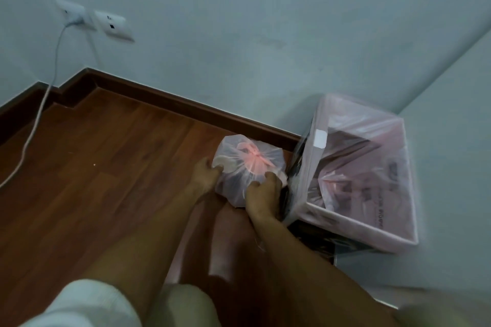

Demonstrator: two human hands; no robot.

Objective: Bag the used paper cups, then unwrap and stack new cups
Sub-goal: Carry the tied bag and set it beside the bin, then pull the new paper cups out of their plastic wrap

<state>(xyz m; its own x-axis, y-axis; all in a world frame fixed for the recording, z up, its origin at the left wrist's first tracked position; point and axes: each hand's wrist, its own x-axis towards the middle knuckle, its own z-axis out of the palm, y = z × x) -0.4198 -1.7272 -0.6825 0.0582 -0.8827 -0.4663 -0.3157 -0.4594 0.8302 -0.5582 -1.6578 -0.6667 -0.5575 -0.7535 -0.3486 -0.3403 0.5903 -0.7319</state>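
A tied pink translucent bag (248, 164) sits on the wooden floor by the wall, its knot on top. Pale crumpled shapes show faintly through the plastic. My left hand (206, 174) grips the bag's left side. My right hand (263, 198) grips its front right side, fingers curled onto the plastic. Both arms reach forward and down to it. No loose cups or wrapped new cups are in view.
A bin (357, 227) lined with a pink bag stands right beside the tied bag, in the room's corner. Wall sockets (114, 25) with a plugged white cable (39, 111) are at the left. Brown wooden floor (106, 156) spreads to the left.
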